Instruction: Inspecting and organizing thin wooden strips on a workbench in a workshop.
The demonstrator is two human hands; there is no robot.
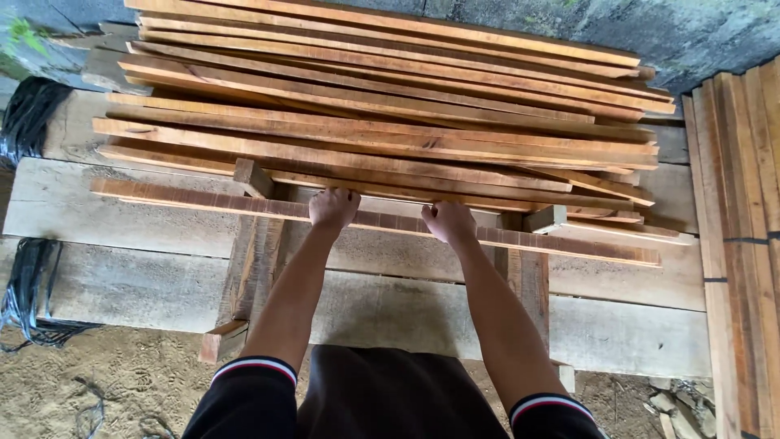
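Note:
A long thin wooden slat (pixel 187 199) lies across the front of a stack, running from far left to lower right. My left hand (pixel 332 206) grips it near the middle, and my right hand (pixel 446 220) grips it a little further right. Both arms reach forward from dark sleeves with striped cuffs. Just behind the slat sits a pile of similar reddish-brown slats (pixel 390 106), laid roughly parallel and several layers deep. The pile rests on two short wooden cross blocks (pixel 252 252).
Wide grey planks (pixel 122 284) form the platform under the pile. More slats, bundled, stand at the right edge (pixel 743 244). Black straps (pixel 28 284) lie at the left on sandy ground. A rough concrete wall (pixel 699 32) is behind.

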